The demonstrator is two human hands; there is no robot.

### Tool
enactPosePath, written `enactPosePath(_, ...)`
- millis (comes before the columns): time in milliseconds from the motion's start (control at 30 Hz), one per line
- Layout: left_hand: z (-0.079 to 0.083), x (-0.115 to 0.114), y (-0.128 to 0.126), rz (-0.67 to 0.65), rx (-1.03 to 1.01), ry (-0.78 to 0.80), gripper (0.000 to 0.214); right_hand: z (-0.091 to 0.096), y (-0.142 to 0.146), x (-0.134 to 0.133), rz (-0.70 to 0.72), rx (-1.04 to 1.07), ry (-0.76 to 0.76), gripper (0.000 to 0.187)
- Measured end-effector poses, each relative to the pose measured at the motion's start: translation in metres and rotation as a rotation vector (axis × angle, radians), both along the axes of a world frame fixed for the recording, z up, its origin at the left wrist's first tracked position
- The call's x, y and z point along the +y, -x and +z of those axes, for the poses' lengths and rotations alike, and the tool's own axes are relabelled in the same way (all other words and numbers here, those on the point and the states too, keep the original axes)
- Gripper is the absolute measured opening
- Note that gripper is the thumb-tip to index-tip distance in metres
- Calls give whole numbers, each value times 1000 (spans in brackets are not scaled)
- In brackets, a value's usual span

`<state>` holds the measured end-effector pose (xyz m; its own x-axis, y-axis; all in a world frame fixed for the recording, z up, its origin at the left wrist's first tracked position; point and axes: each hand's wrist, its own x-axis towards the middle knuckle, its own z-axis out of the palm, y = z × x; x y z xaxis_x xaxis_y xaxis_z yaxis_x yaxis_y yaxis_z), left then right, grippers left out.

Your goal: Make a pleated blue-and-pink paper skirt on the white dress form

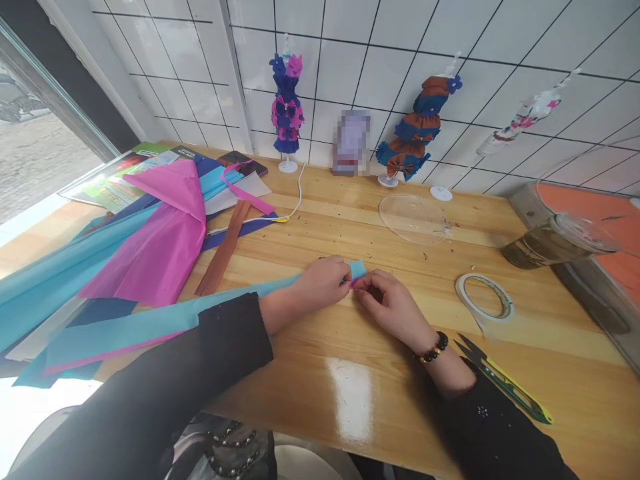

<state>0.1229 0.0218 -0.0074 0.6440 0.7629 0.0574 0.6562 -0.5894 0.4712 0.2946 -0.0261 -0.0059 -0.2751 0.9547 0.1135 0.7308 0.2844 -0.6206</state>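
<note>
A person's left hand [324, 277] and right hand [395, 307] pinch the end of a long blue and pink strip [145, 321] on a table [310, 373].
From the hands, the strip trails toward nine o'clock, behind the left wrist. Both sets of fingertips are closed on it, nearly meeting. The step looks like folding or gathering that end, though fingers hide the detail; the next move seems to call for firm pinches and even edges. A tape roll [509, 310] lies at three o'clock, scissors [505, 380] at four.
</note>
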Motion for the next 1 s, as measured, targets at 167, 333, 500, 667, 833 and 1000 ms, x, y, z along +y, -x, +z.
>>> enactPosePath(167,-2,0,1,-4,-11,-11,19,0,2,0,-25,-20,-2,14)
enactPosePath(333,-3,1,1,-8,-15,-29,19,-3,-3,2,-49,91,32,14)
enactPosePath(500,-3,1,1,-8,0,-33,20,-4,-7,3,-83,248,121,18)
enactPosePath(667,-2,0,1,-7,-12,-25,20,-3,-5,3,-69,176,91,15)
enactPosePath(833,0,0,1,-2,-2,-9,20,-2,-5,4,-30,80,70,14)
enactPosePath(1000,-1,0,1,0,-2,-21,20,-1,-4,5,-17,18,44,14)
